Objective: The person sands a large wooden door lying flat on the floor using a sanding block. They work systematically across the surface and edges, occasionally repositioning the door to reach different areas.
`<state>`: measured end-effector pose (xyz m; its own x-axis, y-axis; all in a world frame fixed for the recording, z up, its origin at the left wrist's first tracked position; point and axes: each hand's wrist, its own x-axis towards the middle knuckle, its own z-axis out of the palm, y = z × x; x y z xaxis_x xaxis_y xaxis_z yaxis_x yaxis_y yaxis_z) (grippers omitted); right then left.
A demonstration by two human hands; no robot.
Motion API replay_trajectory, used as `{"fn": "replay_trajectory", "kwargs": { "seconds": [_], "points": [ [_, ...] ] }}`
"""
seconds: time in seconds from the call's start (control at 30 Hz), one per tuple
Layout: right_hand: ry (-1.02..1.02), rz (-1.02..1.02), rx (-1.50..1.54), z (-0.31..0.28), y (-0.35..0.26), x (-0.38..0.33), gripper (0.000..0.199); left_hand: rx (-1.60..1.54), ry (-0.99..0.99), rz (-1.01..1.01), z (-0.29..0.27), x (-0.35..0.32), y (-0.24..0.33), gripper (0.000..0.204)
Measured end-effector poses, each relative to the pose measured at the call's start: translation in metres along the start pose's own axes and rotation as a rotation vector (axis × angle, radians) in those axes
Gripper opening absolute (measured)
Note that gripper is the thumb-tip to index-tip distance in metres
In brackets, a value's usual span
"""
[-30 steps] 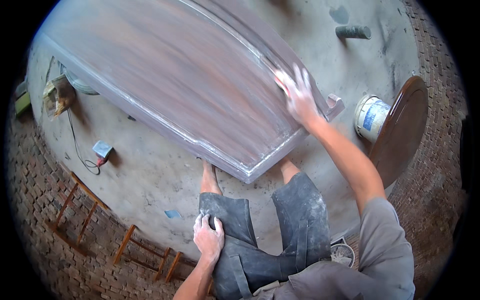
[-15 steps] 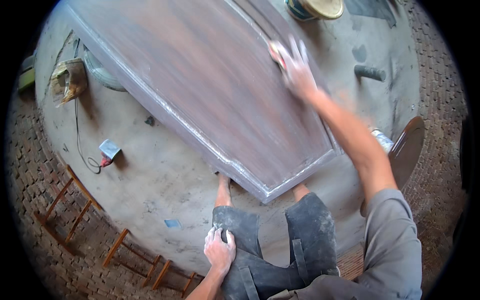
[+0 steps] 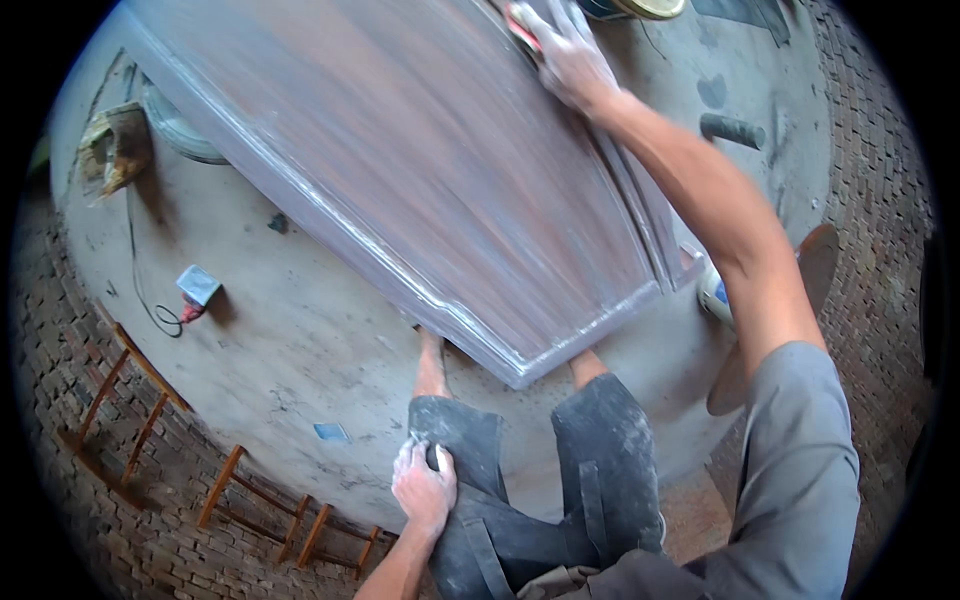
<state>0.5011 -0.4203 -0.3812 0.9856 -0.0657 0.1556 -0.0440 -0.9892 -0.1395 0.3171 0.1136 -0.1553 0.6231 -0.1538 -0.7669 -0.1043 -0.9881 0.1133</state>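
Observation:
A long, dusty reddish-brown wooden panel [image 3: 420,180] with grooved, raised edges lies slanting in front of me, its narrow end near my knees. At its far right edge, my right hand [image 3: 575,65] is closed around a red-edged sanding pad [image 3: 523,32], pressed along the groove. The hand covers most of the pad, and its fingers are white with dust. My left hand [image 3: 424,486], also dusty, rests on my left thigh by the knee with its fingers draped over the dark shorts [image 3: 458,430]; nothing shows in it.
A box-shaped power sander [image 3: 198,287] with a cord and a torn bag [image 3: 115,150] are on the floor at left. Wooden frames [image 3: 145,420] lie nearer. To the right are a dark tube [image 3: 733,131], a white pot [image 3: 715,295] and a round brown board [image 3: 815,270]; a bucket [image 3: 650,8] stands far off.
My right hand has slid the sanding pad farther away and slightly left along the panel's edge. My left hand stays on my thigh. The whole view has shifted a little.

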Motion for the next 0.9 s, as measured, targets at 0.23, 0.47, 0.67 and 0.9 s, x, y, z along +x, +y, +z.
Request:
{"fn": "replay_trajectory", "kwargs": {
  "seconds": [0.23, 0.47, 0.67, 0.9],
  "points": [
    [-0.328, 0.317, 0.126, -0.094, -0.048, -0.288, 0.077, -0.022, -0.017, -0.037, 0.002, -0.006, 0.0, 0.036],
    [0.111, 0.326, 0.07, -0.007, -0.037, -0.146, 0.085, 0.076, -0.051, 0.038, 0.013, -0.008, 0.003, 0.031],
    [-0.173, 0.613, 0.097, -0.078, -0.083, -0.414, 0.077, 0.109, -0.093, 0.038, 0.018, -0.016, 0.01, 0.032],
    [-0.104, 1.21, 0.047, -0.126, -0.142, -0.556, 0.063, 0.147, -0.103, 0.061, 0.025, -0.013, 0.015, 0.033]
  ]
}}
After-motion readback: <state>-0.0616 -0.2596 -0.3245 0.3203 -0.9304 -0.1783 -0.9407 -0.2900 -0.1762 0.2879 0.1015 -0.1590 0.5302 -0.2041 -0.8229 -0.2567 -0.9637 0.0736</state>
